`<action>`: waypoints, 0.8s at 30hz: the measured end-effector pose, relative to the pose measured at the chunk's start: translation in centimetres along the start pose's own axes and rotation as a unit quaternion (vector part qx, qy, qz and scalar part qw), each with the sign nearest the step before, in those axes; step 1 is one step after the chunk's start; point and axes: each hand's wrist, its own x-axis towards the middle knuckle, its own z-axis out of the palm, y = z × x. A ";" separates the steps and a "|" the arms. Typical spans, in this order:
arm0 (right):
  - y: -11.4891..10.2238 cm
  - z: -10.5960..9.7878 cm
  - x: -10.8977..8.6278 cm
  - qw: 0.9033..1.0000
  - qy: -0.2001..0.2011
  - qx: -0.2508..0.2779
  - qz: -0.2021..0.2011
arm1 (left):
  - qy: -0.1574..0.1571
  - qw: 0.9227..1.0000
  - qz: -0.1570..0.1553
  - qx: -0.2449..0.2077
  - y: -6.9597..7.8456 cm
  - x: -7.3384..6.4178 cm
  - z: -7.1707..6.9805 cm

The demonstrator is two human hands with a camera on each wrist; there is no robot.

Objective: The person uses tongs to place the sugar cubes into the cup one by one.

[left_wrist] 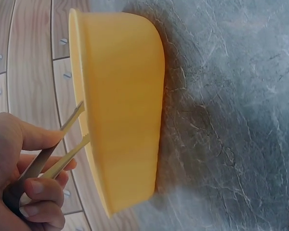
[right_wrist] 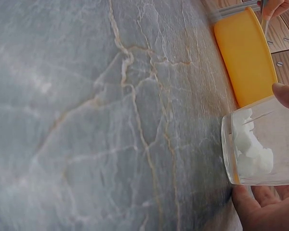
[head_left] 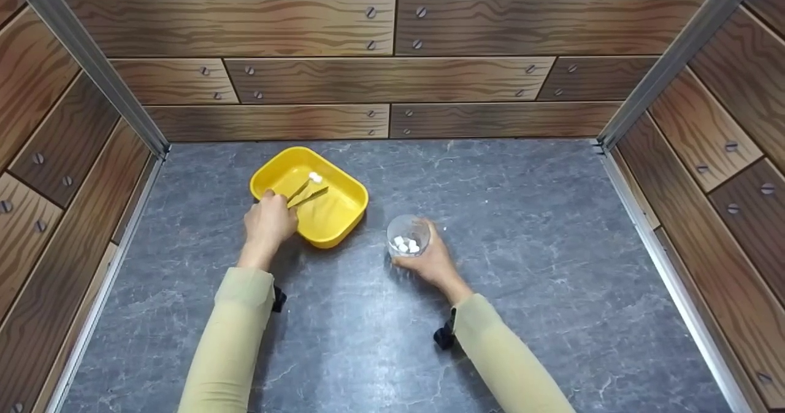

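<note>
My left hand [head_left: 270,221] holds metal tongs [left_wrist: 43,166] over the near left rim of a yellow basin [head_left: 331,223]. The two arms of the tongs stand apart, with nothing between their tips. Inside the basin, small white pieces [head_left: 315,177] lie near the far wall, just beyond the tongs. To the right, my right hand [head_left: 432,259] grips a clear glass [head_left: 407,226] around its side. Several white lumps [right_wrist: 253,154] sit at the bottom of the glass.
A grey marbled tabletop [head_left: 521,247] lies under everything, with tiny white specks right of the glass. Wood-patterned panels [head_left: 392,81] stand at the back and both sides, joined by metal corner posts [head_left: 668,57].
</note>
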 end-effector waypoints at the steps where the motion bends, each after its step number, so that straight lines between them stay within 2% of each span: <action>1: 0.0 0.0 0.0 1.000 -0.001 0.001 0.003 | -0.003 1.000 -0.001 0.000 -0.1 0.1 0.1; 7: -0.3 0.0 0.0 1.000 -0.001 -0.003 0.010 | -0.014 1.000 -0.008 0.003 -0.3 0.5 0.3; 17: -0.4 0.0 -0.1 1.000 0.000 -0.005 0.006 | -0.013 1.000 -0.012 0.003 -0.6 1.1 0.8; 24: -0.4 0.0 -0.1 1.000 0.001 0.000 0.002 | -0.019 1.000 -0.001 0.014 -0.5 1.5 1.1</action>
